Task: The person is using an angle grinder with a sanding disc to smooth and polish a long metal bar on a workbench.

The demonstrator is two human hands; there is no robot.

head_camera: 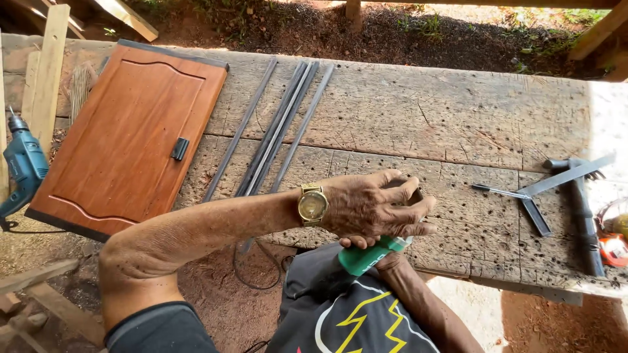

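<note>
My left hand (376,206), with a gold wristwatch (313,204) on the wrist, curls over the top of a green tube-shaped bottle (369,255) and pinches a small dark piece between thumb and fingers. My right hand (386,256) sits mostly hidden beneath it, wrapped around the green bottle near the front edge of the worn wooden workbench (425,124).
A reddish wooden cabinet door (124,144) with a black hinge lies at the bench's left end. Several long grey metal strips (275,131) lie beside it. A try square (533,196), a hammer (582,209) and a tape measure (613,248) rest at right. A teal drill (23,167) hangs at left.
</note>
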